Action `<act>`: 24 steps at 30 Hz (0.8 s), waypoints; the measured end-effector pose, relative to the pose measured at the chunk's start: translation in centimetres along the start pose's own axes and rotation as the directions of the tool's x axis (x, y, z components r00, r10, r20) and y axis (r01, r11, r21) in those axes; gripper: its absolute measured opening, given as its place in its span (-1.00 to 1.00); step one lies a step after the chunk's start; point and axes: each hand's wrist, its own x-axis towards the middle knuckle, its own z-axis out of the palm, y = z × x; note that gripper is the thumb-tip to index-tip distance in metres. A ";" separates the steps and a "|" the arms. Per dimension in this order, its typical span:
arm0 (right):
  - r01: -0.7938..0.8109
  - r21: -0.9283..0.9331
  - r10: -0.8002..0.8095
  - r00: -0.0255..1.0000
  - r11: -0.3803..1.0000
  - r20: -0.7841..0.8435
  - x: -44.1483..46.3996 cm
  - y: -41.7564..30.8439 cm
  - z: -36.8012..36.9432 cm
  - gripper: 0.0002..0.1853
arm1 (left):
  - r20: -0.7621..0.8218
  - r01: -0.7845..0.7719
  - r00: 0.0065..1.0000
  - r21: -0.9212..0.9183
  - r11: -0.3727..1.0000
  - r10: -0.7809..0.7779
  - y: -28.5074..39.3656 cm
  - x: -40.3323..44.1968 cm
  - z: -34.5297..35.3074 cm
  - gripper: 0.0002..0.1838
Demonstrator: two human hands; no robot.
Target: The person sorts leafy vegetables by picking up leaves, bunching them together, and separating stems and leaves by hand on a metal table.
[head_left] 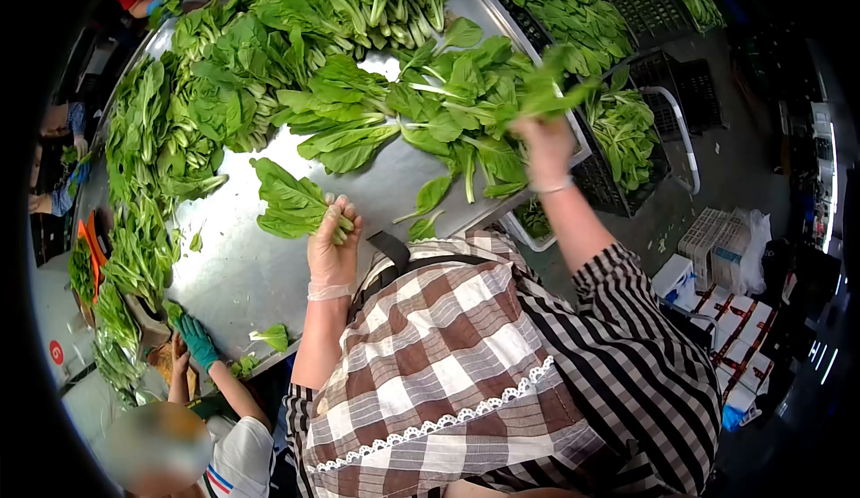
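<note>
My left hand [332, 245], in a thin clear glove, is closed around the stem end of a leafy green [291, 201], its leaves pointing up and left over the steel table [224, 270]. My right hand [545, 150], also gloved, is at the table's right edge with its fingers closed on a loose green leaf [557, 95], blurred by motion. Just left of that hand lies a loose spread of leafy greens [466, 104]. Larger heaps of leafy greens [237, 95] cover the far and left parts of the table.
Black crates [618, 189] filled with greens stand beyond the right edge, near a white metal handle [685, 140]. At lower left, a co-worker's green-gloved hand [197, 341] rests at the table edge. White cartons [735, 337] are stacked on the floor at right.
</note>
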 end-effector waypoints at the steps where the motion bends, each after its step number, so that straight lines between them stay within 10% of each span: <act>1: -0.029 -0.142 -0.007 0.968 0.989 -0.251 1.8 2.0 -4.0 -0.80 | 0.005 0.006 1.000 0.017 1.000 -0.006 -0.3 0.2 0.0 -0.68; 4: -0.066 0.262 0.168 0.905 0.963 -0.390 5.6 2.7 -13.9 -0.64 | -0.034 -0.006 0.999 0.039 0.999 0.007 -0.2 0.5 0.0 -0.67; 6: -0.137 0.098 0.167 0.854 0.986 -0.493 6.0 2.8 -14.0 -0.35 | -0.065 -0.018 0.998 0.000 1.000 0.018 -0.2 0.7 -0.1 -0.66; 10: -0.039 -0.324 0.079 0.991 0.945 0.109 1.5 1.6 -2.0 -0.61 | -0.081 -0.005 0.997 -0.063 0.998 0.000 -0.1 0.7 -0.7 -0.67; 11: -0.051 -0.315 0.137 0.956 0.948 0.260 0.1 1.7 1.6 -0.68 | -0.076 -0.011 0.997 -0.059 0.998 0.006 0.0 0.6 -0.8 -0.67; 13: 0.517 -0.344 -0.257 0.774 0.784 0.578 -0.5 4.8 6.8 -0.76 | -0.067 -0.018 0.998 -0.055 0.998 0.014 0.2 0.2 -0.9 -0.66; 18: 0.775 -0.584 -0.044 0.610 0.240 0.791 -0.3 5.6 14.4 -0.81 | -0.110 -0.059 0.993 -0.075 0.995 0.050 0.6 -0.6 -1.0 -0.65; 22: 0.729 -0.579 0.043 0.608 0.367 0.793 0.0 5.5 15.1 -0.78 | -0.148 -0.100 0.986 -0.139 0.985 0.079 0.5 -0.8 -1.2 -0.64; 24: 0.405 -0.599 0.248 0.646 0.690 0.722 -0.8 5.0 15.2 -0.79 | -0.146 -0.111 0.986 -0.173 0.979 0.086 0.6 -0.4 -1.5 -0.64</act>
